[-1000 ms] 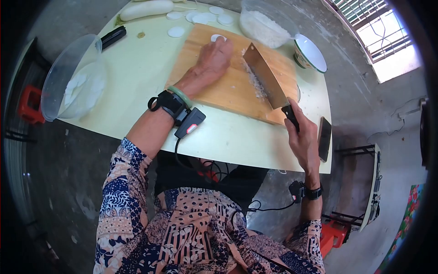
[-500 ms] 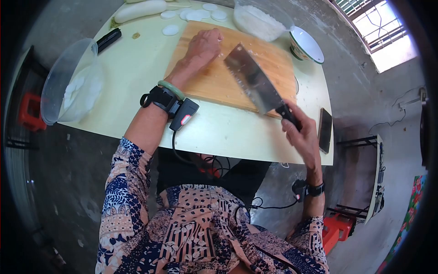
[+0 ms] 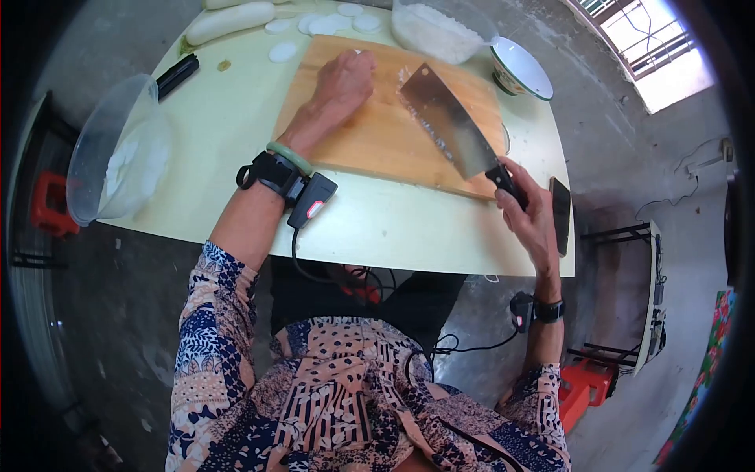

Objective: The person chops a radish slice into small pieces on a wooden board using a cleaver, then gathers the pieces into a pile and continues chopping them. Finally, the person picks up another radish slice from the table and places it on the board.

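Observation:
My right hand (image 3: 528, 216) grips the black handle of a cleaver (image 3: 450, 122). Its broad blade slants up and left over the wooden cutting board (image 3: 377, 145), with small white bits along the cutting edge. My left hand (image 3: 344, 82) is closed in a loose fist over the board's upper left part. A speck of white shows by its knuckles, but what the fingers hold is hidden. White radish slices (image 3: 322, 25) lie beyond the board, and a whole white radish (image 3: 232, 22) is at the upper left.
A clear bowl of shredded white pieces (image 3: 436, 31) and a patterned enamel bowl (image 3: 521, 71) stand behind the board. At the left is a clear plastic bowl (image 3: 82, 149) with white slices. A black object (image 3: 178, 76) and a phone (image 3: 560, 212) lie near the table's sides.
The cleaver has shifted slightly up and right in view, its blade clearer now. My left hand stays closed over the board. The whole scene has moved a little to the left.

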Demonstrator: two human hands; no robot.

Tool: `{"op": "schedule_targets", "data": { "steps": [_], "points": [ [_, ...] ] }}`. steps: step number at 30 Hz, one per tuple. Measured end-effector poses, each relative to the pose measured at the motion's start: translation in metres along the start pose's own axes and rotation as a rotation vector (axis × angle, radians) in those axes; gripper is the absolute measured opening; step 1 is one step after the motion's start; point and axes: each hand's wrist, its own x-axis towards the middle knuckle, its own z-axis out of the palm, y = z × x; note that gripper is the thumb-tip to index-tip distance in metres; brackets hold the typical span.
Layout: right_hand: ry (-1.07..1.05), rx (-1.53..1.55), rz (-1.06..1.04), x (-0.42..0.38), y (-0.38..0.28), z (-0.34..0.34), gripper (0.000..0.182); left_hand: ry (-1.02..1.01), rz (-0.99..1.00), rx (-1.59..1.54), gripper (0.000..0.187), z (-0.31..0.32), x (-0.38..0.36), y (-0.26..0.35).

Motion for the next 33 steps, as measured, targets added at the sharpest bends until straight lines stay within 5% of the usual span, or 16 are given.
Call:
{"op": "schedule_targets", "data": {
  "steps": [7,11,24,28,33],
  "points": [
    [0.293,-0.133,-0.143,0.010,-0.012,0.003,0.050,-0.003,0.027,-0.016,0.018,-0.001,-0.003,-0.004],
    [0.139,-0.294,-0.073,0.010,-0.022,0.009,0.052,0.033,0.046,0.035,0.016,0.001,-0.003,0.005],
    [0.318,-0.260,-0.218,0.013,-0.014,0.018,0.051,-0.026,0.025,0.146,0.012,0.003,-0.002,0.004],
    [0.199,-0.331,-0.031,0.009,-0.024,0.015,0.052,-0.004,0.068,0.133,0.011,0.007,-0.003,0.007],
    [0.286,-0.295,-0.099,0.008,-0.021,0.019,0.051,0.012,0.100,0.131,0.010,0.004,-0.002,0.006]
  ]
}}
